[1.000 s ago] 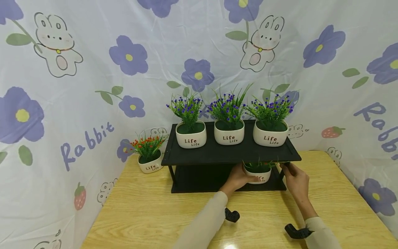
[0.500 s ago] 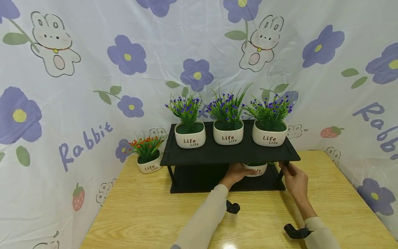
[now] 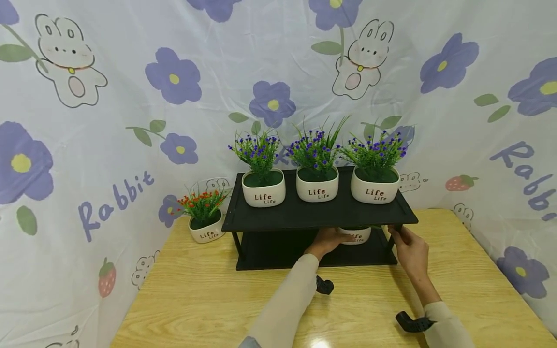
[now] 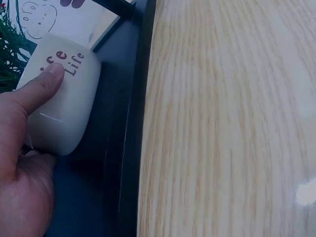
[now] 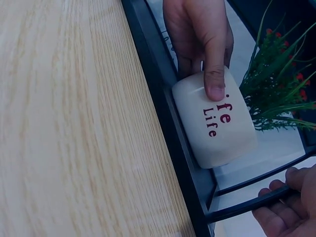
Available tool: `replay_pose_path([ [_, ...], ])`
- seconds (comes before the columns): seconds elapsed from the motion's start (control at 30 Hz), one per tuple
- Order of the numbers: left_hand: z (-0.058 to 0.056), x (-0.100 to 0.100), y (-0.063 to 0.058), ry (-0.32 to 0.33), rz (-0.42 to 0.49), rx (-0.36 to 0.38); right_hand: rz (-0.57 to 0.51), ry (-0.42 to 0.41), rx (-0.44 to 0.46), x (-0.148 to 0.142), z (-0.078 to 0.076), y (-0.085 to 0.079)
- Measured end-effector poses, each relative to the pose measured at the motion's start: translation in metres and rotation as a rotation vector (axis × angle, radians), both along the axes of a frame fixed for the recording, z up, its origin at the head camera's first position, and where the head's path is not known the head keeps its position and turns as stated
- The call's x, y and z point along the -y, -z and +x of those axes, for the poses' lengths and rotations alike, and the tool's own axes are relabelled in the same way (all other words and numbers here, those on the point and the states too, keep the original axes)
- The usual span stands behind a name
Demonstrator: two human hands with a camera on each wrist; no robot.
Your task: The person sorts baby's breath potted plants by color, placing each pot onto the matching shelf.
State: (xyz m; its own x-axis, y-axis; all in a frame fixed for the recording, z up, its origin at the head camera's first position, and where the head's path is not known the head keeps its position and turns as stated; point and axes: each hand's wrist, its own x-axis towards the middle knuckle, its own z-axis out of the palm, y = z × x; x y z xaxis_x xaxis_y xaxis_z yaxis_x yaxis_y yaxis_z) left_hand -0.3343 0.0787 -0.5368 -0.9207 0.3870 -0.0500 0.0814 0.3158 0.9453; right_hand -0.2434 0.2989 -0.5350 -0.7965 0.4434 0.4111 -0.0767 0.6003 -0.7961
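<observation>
My left hand (image 3: 327, 241) grips a white oval flowerpot (image 3: 358, 236) lettered "Life" on the lower level of a black two-tier shelf (image 3: 278, 223). The thumb (image 4: 47, 84) lies across the pot's front in the left wrist view. Red flowers and green leaves (image 5: 281, 81) grow from this pot in the right wrist view; from the head, the upper tier hides most of them. At the shelf's right end, my right hand (image 3: 412, 251) holds the black post (image 5: 252, 203), its fingers curled round it.
Three matching pots with purple flowers, left (image 3: 263, 193), middle (image 3: 317, 189) and right (image 3: 375, 191), stand on the upper tier. Another red-flowered pot (image 3: 205, 232) sits on the wooden table (image 3: 209, 299) left of the shelf. A patterned cloth (image 3: 209, 38) hangs behind.
The left hand has moved the red-flowered pot further back on the lower level, so less of it shows under the upper tier. My right hand keeps its hold on the post.
</observation>
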Motion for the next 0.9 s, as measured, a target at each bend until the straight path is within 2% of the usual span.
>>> replay_pose_path([
  [0.23,-0.0024,-0.0009,0.0000,0.008,0.033,-0.002,-0.008,-0.004,-0.013,0.0001,-0.0029,-0.0006],
  [0.53,-0.0018,-0.0024,-0.0024,0.000,0.040,-0.051,-0.014,-0.018,-0.019,0.0015,-0.0036,0.0016],
  [0.67,-0.0005,-0.0024,-0.0030,-0.010,0.009,-0.037,-0.015,-0.018,-0.012,0.0013,-0.0036,0.0021],
  [0.9,0.0014,0.0057,-0.0033,-0.002,0.031,-0.004,-0.019,-0.006,-0.007,0.0008,-0.0007,0.0016],
])
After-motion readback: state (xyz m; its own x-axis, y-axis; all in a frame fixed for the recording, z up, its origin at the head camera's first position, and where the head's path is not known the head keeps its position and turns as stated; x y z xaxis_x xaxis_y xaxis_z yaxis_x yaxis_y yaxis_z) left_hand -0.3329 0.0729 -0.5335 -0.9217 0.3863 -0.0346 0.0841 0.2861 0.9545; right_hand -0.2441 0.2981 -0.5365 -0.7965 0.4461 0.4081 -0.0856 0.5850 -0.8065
